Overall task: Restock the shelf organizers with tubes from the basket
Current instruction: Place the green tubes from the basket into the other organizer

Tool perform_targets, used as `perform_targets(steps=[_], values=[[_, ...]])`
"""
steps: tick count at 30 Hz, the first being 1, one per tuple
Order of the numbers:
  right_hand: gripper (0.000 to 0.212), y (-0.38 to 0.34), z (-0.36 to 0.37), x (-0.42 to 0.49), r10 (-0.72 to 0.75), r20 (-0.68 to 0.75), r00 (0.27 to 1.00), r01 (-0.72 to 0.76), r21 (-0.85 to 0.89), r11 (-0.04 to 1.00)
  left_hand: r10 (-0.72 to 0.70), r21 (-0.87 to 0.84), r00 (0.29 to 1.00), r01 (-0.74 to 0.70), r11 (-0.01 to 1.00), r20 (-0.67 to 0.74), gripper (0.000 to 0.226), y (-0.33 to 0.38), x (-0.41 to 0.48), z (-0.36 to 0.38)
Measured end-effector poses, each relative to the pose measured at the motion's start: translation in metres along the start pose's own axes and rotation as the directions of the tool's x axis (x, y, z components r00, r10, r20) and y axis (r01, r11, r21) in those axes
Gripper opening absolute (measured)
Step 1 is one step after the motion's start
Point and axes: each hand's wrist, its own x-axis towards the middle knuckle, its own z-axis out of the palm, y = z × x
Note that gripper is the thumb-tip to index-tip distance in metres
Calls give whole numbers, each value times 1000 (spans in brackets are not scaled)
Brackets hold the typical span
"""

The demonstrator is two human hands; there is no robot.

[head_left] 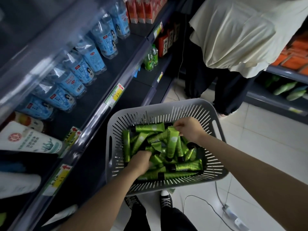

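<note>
A grey slotted basket (166, 107) sits on the floor in front of me, filled with several green tubes (188, 166) with black caps. My left hand (141, 161) is down among the tubes at the basket's near left, fingers curled round green tubes. My right hand (188, 129) is at the far right of the pile and pinches the flat end of an upright green tube (172, 142). No shelf organizers can be made out in this view.
Dark shelves on the left hold blue-labelled water bottles (90, 59), a white pack (28, 139) and price tags (115, 95). Another person in a cream top (233, 34) stands beyond the basket. A cable (208, 204) runs over the tiled floor by my shoes.
</note>
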Motion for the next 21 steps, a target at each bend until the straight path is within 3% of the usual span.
perform_targets(steps=[6,8,12,15,18,21], values=[[15,-70,-24,-14,-185,21,983,186,-148,971,12,-124,958,-49,991,-285,57,14,-29,-67],[16,-100,-34,-17,-261,28,965,262,-191,946,5,-139,942,-54,989,-334,54,17,-44,-96],[15,-165,-48,-28,-429,26,903,421,-258,870,28,-172,879,-124,977,-475,18,23,-87,-154],[16,-210,-52,-38,-508,22,861,493,-278,824,14,-188,798,-160,969,-603,15,23,-127,-193],[14,-253,-52,-48,-581,10,814,565,-246,787,0,-171,715,-167,971,-699,36,21,-168,-227],[12,-299,-52,-59,-649,-12,760,632,-220,743,-15,-141,616,-155,978,-787,34,14,-212,-258]])
